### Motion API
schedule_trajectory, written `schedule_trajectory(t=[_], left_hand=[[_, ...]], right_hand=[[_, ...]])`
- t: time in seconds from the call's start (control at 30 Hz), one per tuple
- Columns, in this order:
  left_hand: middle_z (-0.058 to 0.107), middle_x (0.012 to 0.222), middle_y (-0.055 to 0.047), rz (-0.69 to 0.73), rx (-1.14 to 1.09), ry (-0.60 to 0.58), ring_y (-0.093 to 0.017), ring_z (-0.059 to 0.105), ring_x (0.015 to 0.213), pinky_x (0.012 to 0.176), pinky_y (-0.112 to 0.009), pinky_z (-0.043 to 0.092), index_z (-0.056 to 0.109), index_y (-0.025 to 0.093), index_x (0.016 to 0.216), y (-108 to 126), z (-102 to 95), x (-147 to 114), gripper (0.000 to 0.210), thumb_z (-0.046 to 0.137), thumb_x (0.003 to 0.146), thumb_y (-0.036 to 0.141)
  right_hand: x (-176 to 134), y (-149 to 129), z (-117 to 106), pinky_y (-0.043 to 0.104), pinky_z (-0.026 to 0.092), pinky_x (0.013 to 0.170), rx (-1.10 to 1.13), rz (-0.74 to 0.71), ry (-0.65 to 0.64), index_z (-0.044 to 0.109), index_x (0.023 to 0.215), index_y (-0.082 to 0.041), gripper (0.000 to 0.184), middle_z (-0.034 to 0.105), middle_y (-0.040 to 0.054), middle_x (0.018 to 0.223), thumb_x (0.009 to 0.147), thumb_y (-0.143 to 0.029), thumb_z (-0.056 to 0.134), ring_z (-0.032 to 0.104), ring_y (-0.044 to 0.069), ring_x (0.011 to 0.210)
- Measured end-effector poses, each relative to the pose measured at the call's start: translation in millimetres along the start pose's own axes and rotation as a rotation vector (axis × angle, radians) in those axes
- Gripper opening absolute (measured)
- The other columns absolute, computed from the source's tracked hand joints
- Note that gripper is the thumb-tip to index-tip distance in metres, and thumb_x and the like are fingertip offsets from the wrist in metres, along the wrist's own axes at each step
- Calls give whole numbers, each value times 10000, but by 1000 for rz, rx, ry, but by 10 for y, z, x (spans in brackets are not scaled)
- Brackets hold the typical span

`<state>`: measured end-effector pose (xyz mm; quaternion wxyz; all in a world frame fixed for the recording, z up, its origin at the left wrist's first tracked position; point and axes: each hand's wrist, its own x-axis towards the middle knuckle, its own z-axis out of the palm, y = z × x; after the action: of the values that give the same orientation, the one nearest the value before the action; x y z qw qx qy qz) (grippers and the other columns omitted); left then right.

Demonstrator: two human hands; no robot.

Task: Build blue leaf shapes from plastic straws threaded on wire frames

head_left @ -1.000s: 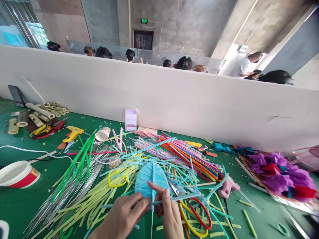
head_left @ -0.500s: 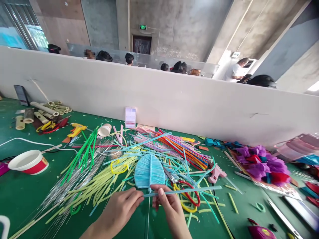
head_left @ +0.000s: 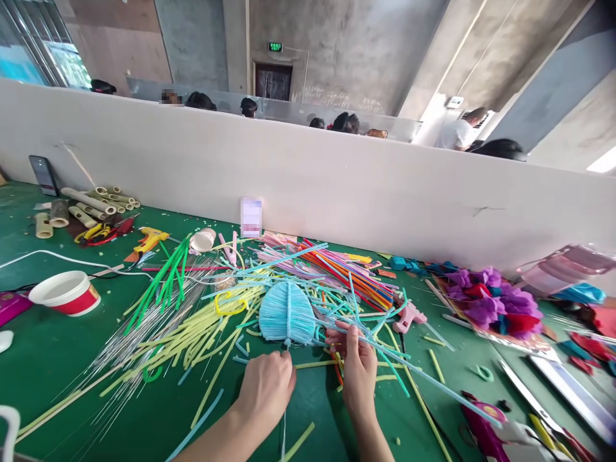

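A light-blue leaf shape built from pipe cleaners lies mid-table, a raised rib down its middle. My left hand is closed just below its base, round the thin wire stem that comes out underneath. To the right of the leaf, my right hand pinches a long light-blue pipe cleaner, which slopes down to the right. Scissors are mostly hidden behind this hand; their blades point toward the leaf. Whether the fingers touch the scissors, I cannot tell.
Loose yellow pipe cleaners, green ones and thin wires spread leftward. A paper cup, a yellow glue gun and bamboo pieces stand left. Rightward are a pink glue gun and purple petals. A white partition closes the back.
My left hand has moved right and closed below the leaf. My right hand has moved up and right with the pipe cleaner, which has swung from nearly level to sloping down rightward.
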<state>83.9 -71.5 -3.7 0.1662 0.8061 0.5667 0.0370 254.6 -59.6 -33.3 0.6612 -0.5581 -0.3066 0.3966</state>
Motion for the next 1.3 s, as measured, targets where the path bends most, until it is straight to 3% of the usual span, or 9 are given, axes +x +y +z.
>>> schedule_trajectory(t=[0.27, 0.47, 0.57, 0.67, 0.8, 0.93, 1.1, 1.2, 1.3], left_hand=[[696, 642, -134, -98, 41, -1, -243, 718, 578, 459, -240, 393, 685, 55, 1023, -225, -171, 3, 367, 321, 974, 55], [658, 614, -74, -92, -64, 75, -194, 651, 545, 474, -255, 343, 663, 135, 895, -310, -535, -121, 434, 270, 1043, 243], [502, 449, 30, -126, -516, 115, -152, 542, 450, 505, -240, 373, 629, 185, 824, -361, -662, -178, 484, 285, 1032, 454], [433, 403, 73, -148, -948, 93, -122, 423, 408, 483, -229, 343, 613, 186, 814, -406, -533, -201, 503, 376, 964, 604], [459, 401, 82, -223, -1140, -47, -97, 338, 344, 414, -220, 281, 570, 187, 836, -433, -72, -188, 506, 396, 925, 653], [507, 409, 74, -187, -1066, -221, -83, 290, 296, 368, -213, 231, 529, 188, 868, -436, 189, -203, 462, 373, 937, 616], [684, 579, -3, -117, -774, -279, -95, 381, 293, 375, -222, 318, 531, 190, 938, -445, 100, -282, 372, 344, 985, 509], [657, 567, -11, -11, -470, -160, -126, 483, 344, 401, -238, 333, 558, 200, 800, -509, 20, -306, 377, 337, 1011, 420], [659, 642, -42, 219, -162, 177, -184, 625, 543, 495, -266, 393, 632, 185, 799, -646, -27, -246, 364, 369, 1022, 303]], right_hand=[[-26, -55, -21, 268, 493, 590, 82, -4, 47, 693, 1156, -149, 594, 769, 80, 926, 861, -655, 593, 661, 162, 668], [-16, -104, -67, 262, 501, 615, 104, -75, 157, 661, 1205, -143, 598, 759, 110, 1069, 892, -641, 552, 675, 166, 714], [-10, -154, -81, 267, 521, 640, 137, -90, 223, 648, 1222, -148, 591, 751, 115, 1091, 896, -631, 555, 668, 161, 706], [-20, -170, -80, 265, 507, 619, 130, -95, 245, 671, 1165, -147, 564, 759, 98, 1008, 891, -629, 565, 650, 159, 677], [-70, -134, -64, 261, 479, 598, 94, -122, 231, 700, 1031, -157, 513, 741, 55, 828, 906, -631, 547, 609, 150, 629], [-158, -92, -6, 283, 466, 579, -49, -154, 97, 700, 852, -162, 524, 673, 28, 639, 907, -654, 527, 584, 164, 575], [-247, -20, 90, 284, 453, 566, -210, -182, -39, 690, 800, -164, 554, 657, 36, 603, 925, -661, 480, 582, 172, 559], [-272, 38, 106, 274, 452, 560, -283, -220, -82, 689, 790, -164, 559, 653, 37, 598, 960, -632, 434, 590, 170, 559], [-292, 79, 108, 272, 471, 578, -375, -288, -94, 708, 795, -164, 554, 663, 38, 602, 979, -600, 420, 614, 171, 563]])
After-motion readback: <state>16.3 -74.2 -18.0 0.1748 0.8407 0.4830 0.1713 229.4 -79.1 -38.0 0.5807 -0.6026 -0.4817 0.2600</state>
